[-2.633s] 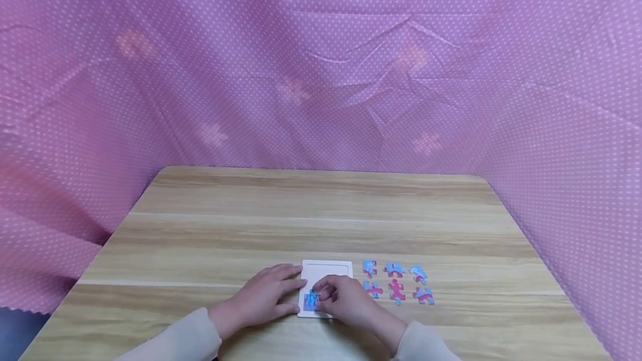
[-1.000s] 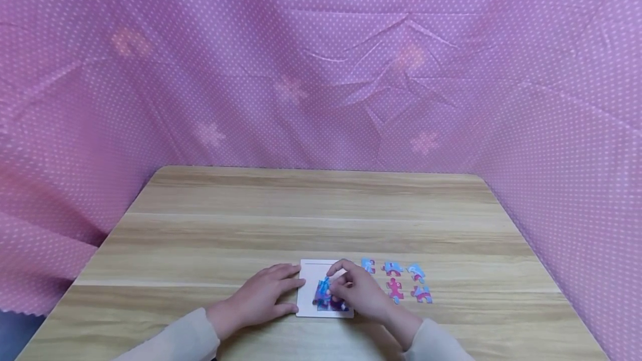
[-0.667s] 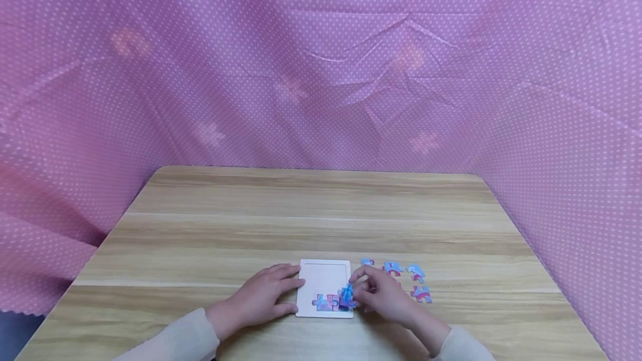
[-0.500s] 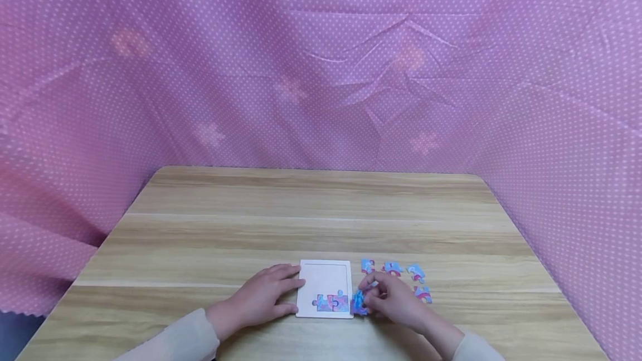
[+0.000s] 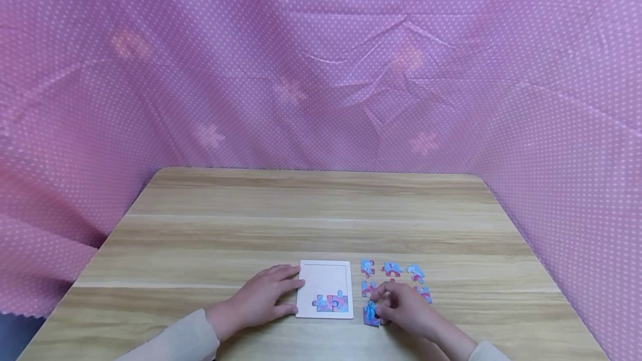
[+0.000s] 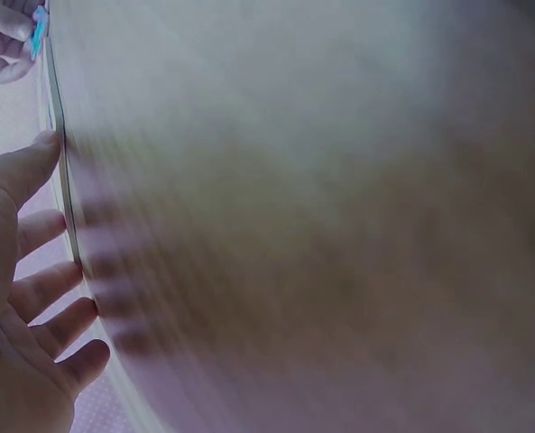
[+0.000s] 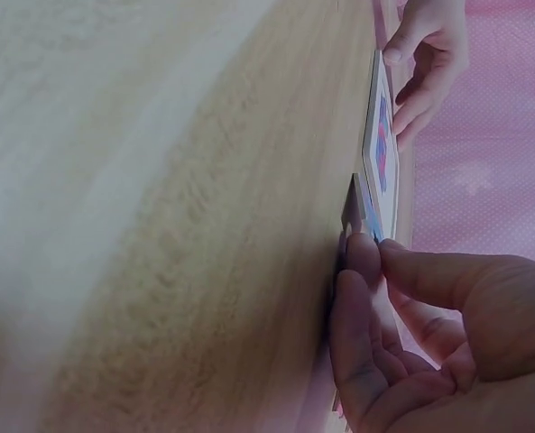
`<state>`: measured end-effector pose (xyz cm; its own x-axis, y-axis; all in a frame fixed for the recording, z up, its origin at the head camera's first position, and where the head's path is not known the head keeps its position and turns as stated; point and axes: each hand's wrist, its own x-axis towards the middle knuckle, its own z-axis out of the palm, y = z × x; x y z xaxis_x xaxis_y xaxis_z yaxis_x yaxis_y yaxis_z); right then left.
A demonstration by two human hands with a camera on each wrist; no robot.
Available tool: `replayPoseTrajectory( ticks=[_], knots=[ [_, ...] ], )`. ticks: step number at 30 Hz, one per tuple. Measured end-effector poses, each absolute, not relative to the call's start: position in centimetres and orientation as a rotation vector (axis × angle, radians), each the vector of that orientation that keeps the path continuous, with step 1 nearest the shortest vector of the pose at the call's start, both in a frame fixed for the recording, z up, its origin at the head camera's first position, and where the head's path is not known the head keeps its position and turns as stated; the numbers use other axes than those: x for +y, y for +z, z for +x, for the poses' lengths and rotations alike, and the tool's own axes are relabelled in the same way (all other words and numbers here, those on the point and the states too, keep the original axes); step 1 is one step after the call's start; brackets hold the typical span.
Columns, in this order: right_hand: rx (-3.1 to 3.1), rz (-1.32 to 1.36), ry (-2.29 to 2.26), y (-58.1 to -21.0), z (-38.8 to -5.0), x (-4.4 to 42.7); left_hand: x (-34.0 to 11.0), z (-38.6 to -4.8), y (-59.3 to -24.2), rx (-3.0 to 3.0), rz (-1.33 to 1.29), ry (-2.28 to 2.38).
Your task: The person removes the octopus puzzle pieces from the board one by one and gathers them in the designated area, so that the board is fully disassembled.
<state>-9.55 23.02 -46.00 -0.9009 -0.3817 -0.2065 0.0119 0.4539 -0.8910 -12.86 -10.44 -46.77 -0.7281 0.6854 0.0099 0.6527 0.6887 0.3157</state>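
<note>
My right hand [image 5: 403,308] pinches a blue and purple jigsaw piece [image 5: 371,316] between thumb and fingers, just right of the white puzzle tray [image 5: 350,277]. In the right wrist view the piece [image 7: 354,207] is tilted close to the tabletop; whether it touches the wood I cannot tell. Straight fingers of my left hand [image 5: 266,296] rest against the tray's left edge, as the left wrist view also shows. Two joined jigsaw pieces [image 5: 331,302] lie in the tray's lower right part, the bare white base around them.
Several loose blue and pink jigsaw pieces [image 5: 392,268] lie in rows on the wooden table [image 5: 301,210] right of the tray, some partly hidden behind my right hand. A pink dotted cloth [image 5: 321,71] hangs behind and beside the table.
My right hand has carried the blue and purple jigsaw piece from the tray's lower left, across the joined pieces, to the table right of the tray. The left hand has stayed in place.
</note>
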Motion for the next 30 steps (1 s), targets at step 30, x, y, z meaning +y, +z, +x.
replayPoseTrajectory(
  ticks=[30],
  knots=[
    [2.502,-0.519,-1.318,-45.3,-10.7,15.5,-10.5,-12.7,-46.9,2.808,1.146,0.5]
  ],
)
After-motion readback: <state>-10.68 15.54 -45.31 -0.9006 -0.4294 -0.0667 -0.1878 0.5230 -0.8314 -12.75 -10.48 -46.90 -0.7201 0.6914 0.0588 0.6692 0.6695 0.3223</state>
